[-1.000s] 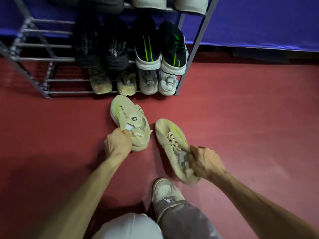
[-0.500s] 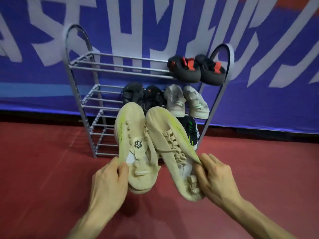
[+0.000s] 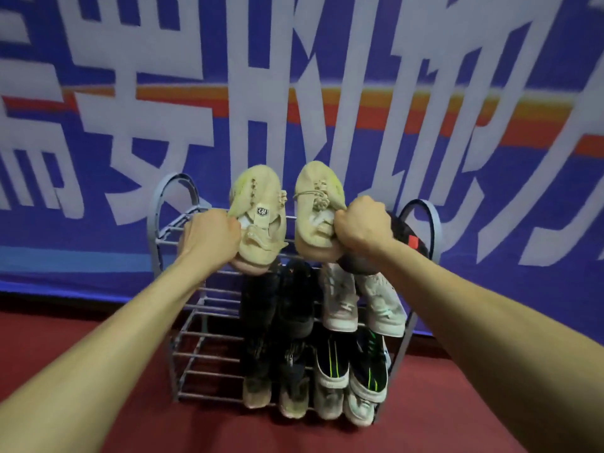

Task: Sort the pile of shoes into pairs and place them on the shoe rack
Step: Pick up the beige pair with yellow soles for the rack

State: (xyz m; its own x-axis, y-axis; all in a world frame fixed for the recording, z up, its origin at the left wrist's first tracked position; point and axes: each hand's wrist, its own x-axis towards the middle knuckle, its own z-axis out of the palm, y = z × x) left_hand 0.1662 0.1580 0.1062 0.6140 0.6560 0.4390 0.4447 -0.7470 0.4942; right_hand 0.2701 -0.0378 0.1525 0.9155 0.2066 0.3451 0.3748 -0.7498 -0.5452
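Head view: left hand (image 3: 209, 237) clamped on left beige shoe (image 3: 258, 217), right hand (image 3: 361, 228) clamped on right beige shoe (image 3: 318, 207). Both held toes-up, side by side, apart, over top tier of rack (image 3: 196, 335). Black pair (image 3: 407, 237) behind right hand. Lower tiers filled on right side with paired shoes (image 3: 340, 302).

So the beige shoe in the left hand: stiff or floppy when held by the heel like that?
Probably soft: the beige shoe looks knit, and its collar crumples under the left hand. It likely is light, since a heel pinch alone holds it toe-up. The sole seems stiff enough to stop it drooping.
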